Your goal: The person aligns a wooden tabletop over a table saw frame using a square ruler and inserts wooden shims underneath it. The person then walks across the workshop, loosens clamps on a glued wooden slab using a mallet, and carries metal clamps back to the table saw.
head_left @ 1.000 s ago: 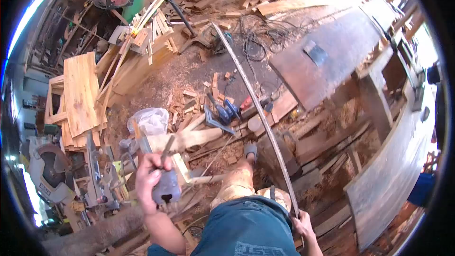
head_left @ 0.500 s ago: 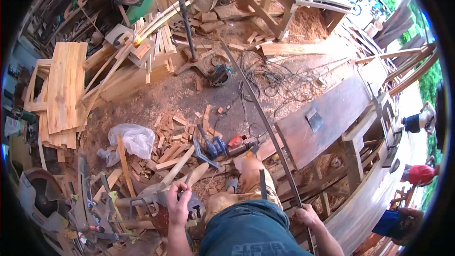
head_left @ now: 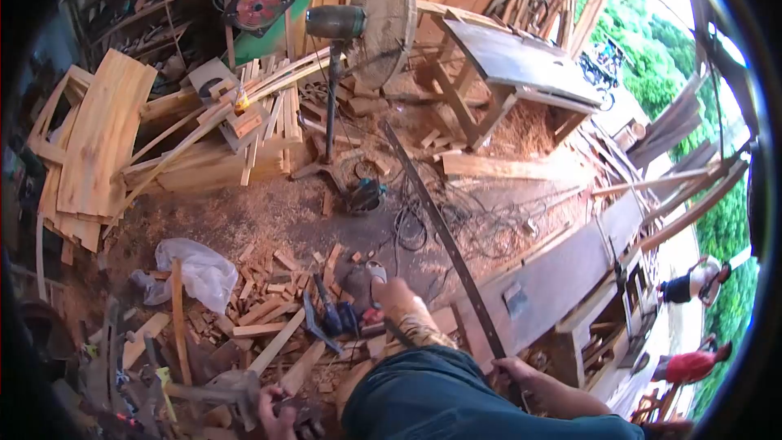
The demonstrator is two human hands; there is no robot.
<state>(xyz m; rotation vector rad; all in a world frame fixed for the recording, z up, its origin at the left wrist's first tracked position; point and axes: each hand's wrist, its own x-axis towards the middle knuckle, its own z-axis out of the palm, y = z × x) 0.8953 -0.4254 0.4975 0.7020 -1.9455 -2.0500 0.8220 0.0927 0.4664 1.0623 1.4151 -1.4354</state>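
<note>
My right hand (head_left: 515,375) is wrapped round the lower end of a long, thin dark bar (head_left: 444,232), which slants up and away to the left over the floor. At the bottom edge, my left hand (head_left: 278,414) has its fingers curled; what it holds, if anything, is too blurred to name. Grey metal tool parts (head_left: 232,391) lie just beside that hand. A blue power tool (head_left: 338,318) rests on the floor among wood offcuts (head_left: 265,310), in front of my legs.
A standing fan (head_left: 383,24) is ahead, with cables (head_left: 411,224) on the floor. Boards (head_left: 102,138) and a plastic bag (head_left: 199,273) are at left. A dark panel (head_left: 554,277) and a table (head_left: 521,61) are at right. Two people (head_left: 692,281) are at far right.
The view has swung upward and right, bringing in the fan, table and people. The long bar is still in my right hand. My left hand has moved lower in view.
</note>
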